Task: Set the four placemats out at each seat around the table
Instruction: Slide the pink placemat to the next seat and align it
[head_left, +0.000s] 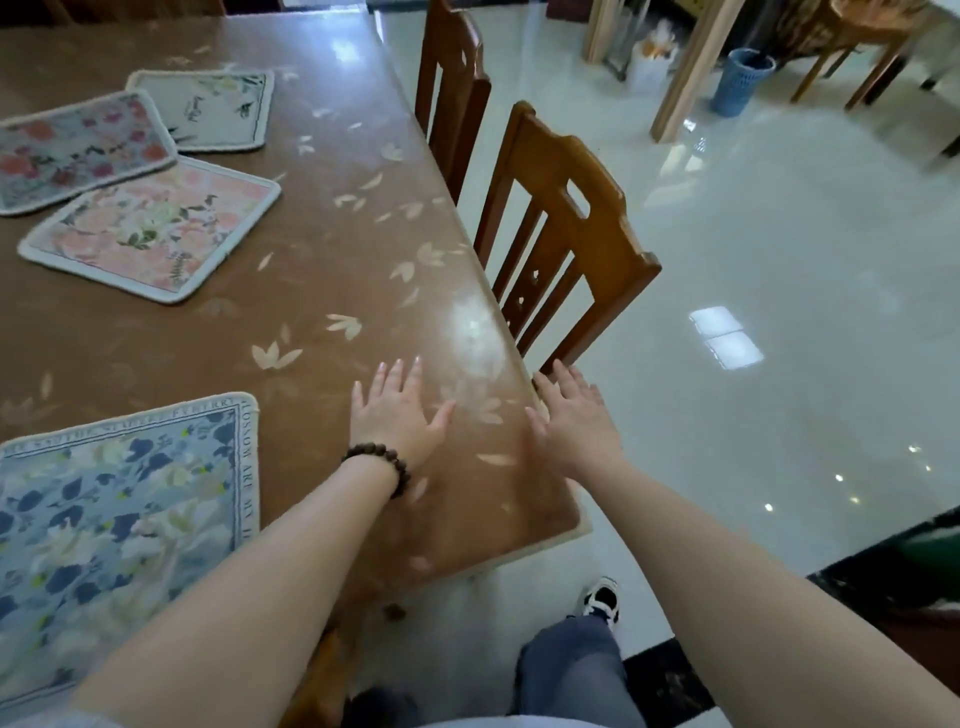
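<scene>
A blue floral placemat (119, 530) lies flat at the near left of the brown table (332, 249). Three more placemats overlap in a loose pile at the far left: a pink one (150, 228), a red-flowered one (78, 145) and a white one (213, 109). My left hand (397, 410), with a bead bracelet on its wrist, is held flat with straight fingers over bare table right of the blue mat. Over the table's right edge, my right hand (571, 415) is spread open. Neither hand holds anything.
Two wooden chairs, a nearer chair (561, 228) and a farther chair (449, 88), are pushed against the table's right side. Glossy tiled floor (779, 291) spreads to the right, with a blue bin (740, 80) and more wooden furniture far off. My leg and shoe (602, 603) are below the table corner.
</scene>
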